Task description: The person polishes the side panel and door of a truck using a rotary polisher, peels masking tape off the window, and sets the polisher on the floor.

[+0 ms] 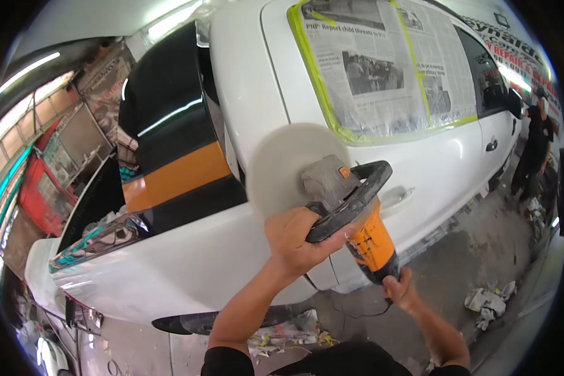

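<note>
An orange and black power polisher (371, 237) is held up against the side of a white pickup truck (232, 269). Its broad pale pad (279, 164) looks pressed to the panel behind the rear door, though the contact face is hidden. My left hand (299, 241) wraps round the black loop handle near the polisher's head. Lower down, the fingers of my right hand (402, 291) close on the black rear end of the tool. A cord hangs from that end.
Newspaper (370, 69) under plastic and yellow-green tape covers the rear door window. A black and orange panel (175, 169) stands over the truck bed. Crumpled paper (489, 304) lies on the floor at right. A person in dark clothes (534, 147) stands by the truck's front.
</note>
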### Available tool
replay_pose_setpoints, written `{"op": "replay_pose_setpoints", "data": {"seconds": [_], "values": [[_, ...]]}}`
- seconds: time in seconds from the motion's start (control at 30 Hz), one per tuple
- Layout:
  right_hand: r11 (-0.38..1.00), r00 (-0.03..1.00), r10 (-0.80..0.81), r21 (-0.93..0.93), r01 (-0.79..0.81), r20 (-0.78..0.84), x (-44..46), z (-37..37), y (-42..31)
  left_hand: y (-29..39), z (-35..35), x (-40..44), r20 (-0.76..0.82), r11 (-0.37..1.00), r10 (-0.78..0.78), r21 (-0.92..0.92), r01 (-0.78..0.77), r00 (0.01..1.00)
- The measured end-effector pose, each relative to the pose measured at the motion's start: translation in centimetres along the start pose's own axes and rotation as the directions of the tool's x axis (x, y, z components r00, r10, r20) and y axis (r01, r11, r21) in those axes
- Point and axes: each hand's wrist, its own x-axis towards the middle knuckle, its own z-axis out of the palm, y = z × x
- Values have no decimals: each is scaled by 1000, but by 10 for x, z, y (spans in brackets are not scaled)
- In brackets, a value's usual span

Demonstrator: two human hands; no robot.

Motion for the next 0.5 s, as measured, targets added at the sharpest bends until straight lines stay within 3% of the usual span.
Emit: {"op": "replay_pose_setpoints", "data": {"seconds": [0.03, 0.1, 0.23, 0.27, 0.3, 0.33, 0.4, 0.5], "values": [[996, 998, 42, 79, -47, 55, 7, 10, 1, -2, -3, 12, 2, 1000, 20, 16, -20, 1000], [953, 998, -69, 296, 63, 8, 20, 46, -15, -10, -18, 50, 28, 962, 126, 242, -129, 992], [887, 957, -244, 433, 157, 153, 60, 86, -111, -37, -43, 159, -67, 942, 151, 311, -123, 986], [853, 948, -291, 485, 195, 130, 67, 94, -141, -44, -48, 195, -41, 945, 260, 215, -245, 965], [816, 937, -333, 530, 231, 105, 76, 99, -168, -35, -47, 221, -43, 995, 90, 55, -87, 995], [805, 923, -370, 534, 259, 110, 87, 100, -191, -38, -48, 245, -96, 969, 177, 190, -157, 980], [774, 903, -407, 578, 260, 139, 104, 97, -227, -60, -57, 297, -60, 941, 181, 300, -155, 982], [749, 898, -404, 628, 214, 175, 102, 96, -234, -42, -60, 318, 34, 946, 3, 324, -14, 999]]}}
